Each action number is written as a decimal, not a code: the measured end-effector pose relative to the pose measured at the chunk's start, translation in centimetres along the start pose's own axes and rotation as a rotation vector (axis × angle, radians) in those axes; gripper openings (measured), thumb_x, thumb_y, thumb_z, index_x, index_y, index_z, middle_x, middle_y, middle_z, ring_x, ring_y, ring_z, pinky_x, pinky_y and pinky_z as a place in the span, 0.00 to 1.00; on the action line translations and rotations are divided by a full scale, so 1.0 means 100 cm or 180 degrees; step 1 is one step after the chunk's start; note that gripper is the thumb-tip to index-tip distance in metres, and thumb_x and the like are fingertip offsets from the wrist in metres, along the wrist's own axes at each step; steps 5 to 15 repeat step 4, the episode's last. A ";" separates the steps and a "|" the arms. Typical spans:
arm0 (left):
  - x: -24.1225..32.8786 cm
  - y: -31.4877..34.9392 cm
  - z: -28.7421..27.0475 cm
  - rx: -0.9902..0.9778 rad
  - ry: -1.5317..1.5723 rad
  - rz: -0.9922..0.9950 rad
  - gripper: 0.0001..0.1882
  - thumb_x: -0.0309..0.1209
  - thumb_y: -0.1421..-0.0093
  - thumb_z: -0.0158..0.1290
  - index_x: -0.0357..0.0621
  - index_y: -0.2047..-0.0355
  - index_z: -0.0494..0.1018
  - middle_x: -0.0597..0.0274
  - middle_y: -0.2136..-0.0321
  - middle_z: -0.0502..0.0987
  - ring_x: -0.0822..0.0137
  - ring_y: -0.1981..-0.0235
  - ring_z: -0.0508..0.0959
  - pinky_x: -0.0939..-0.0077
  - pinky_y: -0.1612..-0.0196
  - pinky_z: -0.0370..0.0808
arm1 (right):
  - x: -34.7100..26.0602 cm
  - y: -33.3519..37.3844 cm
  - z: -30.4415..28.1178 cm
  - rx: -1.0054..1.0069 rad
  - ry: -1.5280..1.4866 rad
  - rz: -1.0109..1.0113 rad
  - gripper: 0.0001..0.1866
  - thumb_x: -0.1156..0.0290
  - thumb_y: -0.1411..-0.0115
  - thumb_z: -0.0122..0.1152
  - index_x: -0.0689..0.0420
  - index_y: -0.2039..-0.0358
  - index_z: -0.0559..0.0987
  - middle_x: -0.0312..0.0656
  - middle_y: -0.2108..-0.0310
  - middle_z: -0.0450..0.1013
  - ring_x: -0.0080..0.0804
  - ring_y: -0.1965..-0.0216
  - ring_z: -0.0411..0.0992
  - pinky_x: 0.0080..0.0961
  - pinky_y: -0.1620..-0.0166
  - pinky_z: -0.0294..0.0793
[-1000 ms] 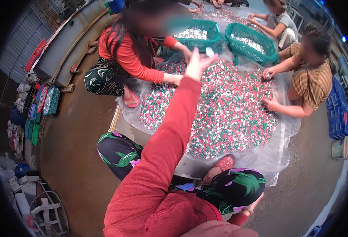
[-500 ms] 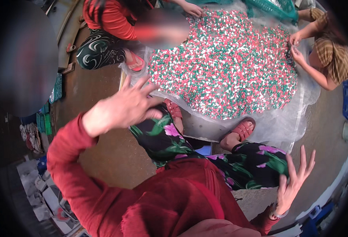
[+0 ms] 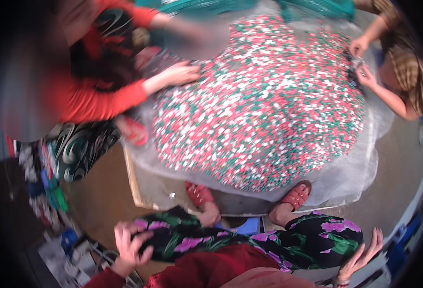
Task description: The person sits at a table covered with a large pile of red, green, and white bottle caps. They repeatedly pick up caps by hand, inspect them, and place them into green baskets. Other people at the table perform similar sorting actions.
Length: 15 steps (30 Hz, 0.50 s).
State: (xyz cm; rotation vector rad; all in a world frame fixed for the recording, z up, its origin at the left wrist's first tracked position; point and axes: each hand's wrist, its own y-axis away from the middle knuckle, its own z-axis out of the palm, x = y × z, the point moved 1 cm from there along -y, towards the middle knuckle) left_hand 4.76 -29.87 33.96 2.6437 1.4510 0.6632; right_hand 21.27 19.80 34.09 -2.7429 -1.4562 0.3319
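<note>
My left hand (image 3: 132, 246) is beside my left knee, its fingers apart and a little bent, with nothing in them. On the other side my right hand (image 3: 362, 257) is next to my right knee, fingers stretched out and empty. Both hands are near my flowered trousers (image 3: 192, 240). In front of my feet spreads a wide heap of small red, white and green pieces (image 3: 264, 105) on a clear plastic sheet (image 3: 350, 177). Neither of my hands touches the heap. The pieces are blurred, so their exact kind cannot be made out.
At the left, a person in an orange-red sleeve (image 3: 105, 103) has a hand (image 3: 181, 73) at the heap's edge. Another person's hands (image 3: 362, 57) are together at the right edge. Green netting (image 3: 317, 9) lies at the back. Beneath me is something blue (image 3: 247, 226).
My left hand has come down from its raised place to beside my left knee. My view has shifted, so the heap appears lower. The left person's hand now reaches the heap's left edge.
</note>
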 end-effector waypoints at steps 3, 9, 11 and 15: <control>-0.022 -0.011 0.005 -0.0514 -0.0224 0.0147 0.22 0.48 0.52 0.52 0.50 0.61 0.76 0.56 0.59 0.71 0.51 0.56 0.68 0.47 0.51 0.62 | 0.007 -0.034 0.015 -0.0497 0.0168 0.0077 0.23 0.61 0.41 0.45 0.63 0.49 0.69 0.53 0.50 0.61 0.52 0.44 0.56 0.47 0.41 0.50; -0.029 -0.032 0.008 -0.0517 -0.0174 0.0249 0.22 0.48 0.52 0.52 0.50 0.61 0.76 0.56 0.59 0.71 0.51 0.56 0.68 0.47 0.51 0.62 | 0.015 -0.040 0.018 -0.0648 0.0358 0.0186 0.23 0.60 0.40 0.44 0.61 0.48 0.69 0.53 0.49 0.61 0.51 0.44 0.56 0.45 0.40 0.49; -0.029 -0.032 0.008 -0.0517 -0.0174 0.0249 0.22 0.48 0.52 0.52 0.50 0.61 0.76 0.56 0.59 0.71 0.51 0.56 0.68 0.47 0.51 0.62 | 0.015 -0.040 0.018 -0.0648 0.0358 0.0186 0.23 0.60 0.40 0.44 0.61 0.48 0.69 0.53 0.49 0.61 0.51 0.44 0.56 0.45 0.40 0.49; -0.029 -0.032 0.008 -0.0517 -0.0174 0.0249 0.22 0.48 0.52 0.52 0.50 0.61 0.76 0.56 0.59 0.71 0.51 0.56 0.68 0.47 0.51 0.62 | 0.015 -0.040 0.018 -0.0648 0.0358 0.0186 0.23 0.60 0.40 0.44 0.61 0.48 0.69 0.53 0.49 0.61 0.51 0.44 0.56 0.45 0.40 0.49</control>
